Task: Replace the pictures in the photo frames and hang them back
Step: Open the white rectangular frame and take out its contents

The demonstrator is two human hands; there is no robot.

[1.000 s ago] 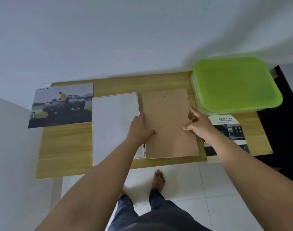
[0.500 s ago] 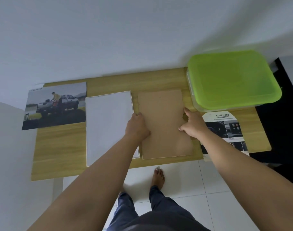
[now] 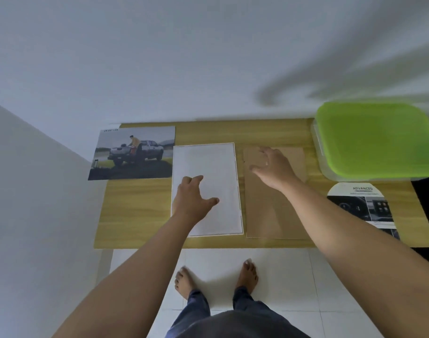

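Now, change: both hands have left the edges of the brown hardboard backing panel, which lies flat on the wooden table.
Left hand: spread, empty, over the white rectangular photo frame alongside.
Right hand: spread, empty, above the panel's far end.
Meaning: frame likely awaits its picture.
Clear plastic tub: lime-green lid on; contents hidden.

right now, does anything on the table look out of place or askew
The truck photo sticks out past the left edge of the wooden table, so its left end overhangs. The white panel and brown backing board lie flat side by side. Nothing looks spilled or broken.
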